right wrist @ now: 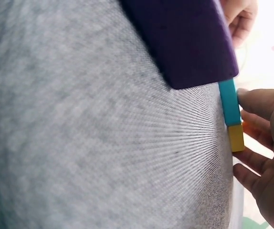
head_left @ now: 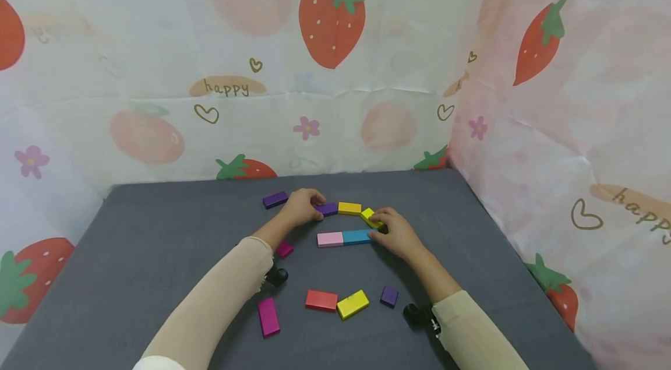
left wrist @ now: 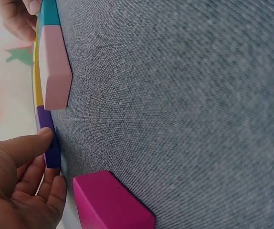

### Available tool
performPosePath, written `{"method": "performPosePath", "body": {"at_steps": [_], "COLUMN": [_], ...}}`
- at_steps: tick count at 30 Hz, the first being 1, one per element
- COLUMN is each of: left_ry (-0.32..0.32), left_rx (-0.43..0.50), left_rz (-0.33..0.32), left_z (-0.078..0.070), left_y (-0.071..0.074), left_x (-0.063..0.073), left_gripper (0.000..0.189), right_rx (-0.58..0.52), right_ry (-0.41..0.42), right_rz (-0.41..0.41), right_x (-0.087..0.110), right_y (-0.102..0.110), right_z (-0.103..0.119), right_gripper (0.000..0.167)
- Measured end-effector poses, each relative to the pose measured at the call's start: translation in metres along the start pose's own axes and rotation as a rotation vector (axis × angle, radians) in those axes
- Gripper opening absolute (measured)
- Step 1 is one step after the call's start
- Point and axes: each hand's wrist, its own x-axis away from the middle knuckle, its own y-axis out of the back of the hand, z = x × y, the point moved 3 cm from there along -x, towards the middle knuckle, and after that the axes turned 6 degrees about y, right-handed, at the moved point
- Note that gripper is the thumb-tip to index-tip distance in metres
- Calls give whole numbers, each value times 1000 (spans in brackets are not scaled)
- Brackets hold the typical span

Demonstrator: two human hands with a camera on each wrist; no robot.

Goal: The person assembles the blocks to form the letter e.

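My left hand [head_left: 304,207] pinches a purple block [left wrist: 51,148], thumb on its near side. In the head view that block meets a yellow block [head_left: 349,208] on its right. My right hand [head_left: 394,232] has its fingers at a tilted yellow block [head_left: 368,215] at the row's right end; its thumb is close to the end of a blue block [head_left: 356,236]. The hand hides part of the tilted block. In front of this curved row, the blue block and a pink block [head_left: 329,239] lie end to end.
Another purple block [head_left: 275,200] lies left of my left hand. Nearer me on the grey cloth [head_left: 173,253] are two magenta blocks, one [head_left: 269,317] long and one [head_left: 285,249] partly hidden, a red block [head_left: 321,300], a yellow block [head_left: 353,305] and a small purple block [head_left: 389,296].
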Motion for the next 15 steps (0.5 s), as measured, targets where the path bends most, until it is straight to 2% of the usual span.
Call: {"method": "performPosePath", "body": {"at_steps": [15], "left_ry": [-2], "left_rx": [9], "left_rz": [-10], "left_z": [-3], "left_y": [-1], "left_x": [2], "left_gripper": [36], "right_rx": [3], "right_ry": [-6], "right_rz": [0], "right_x": [0], "right_y": [-1], "right_z": [0], "right_gripper": [42]}}
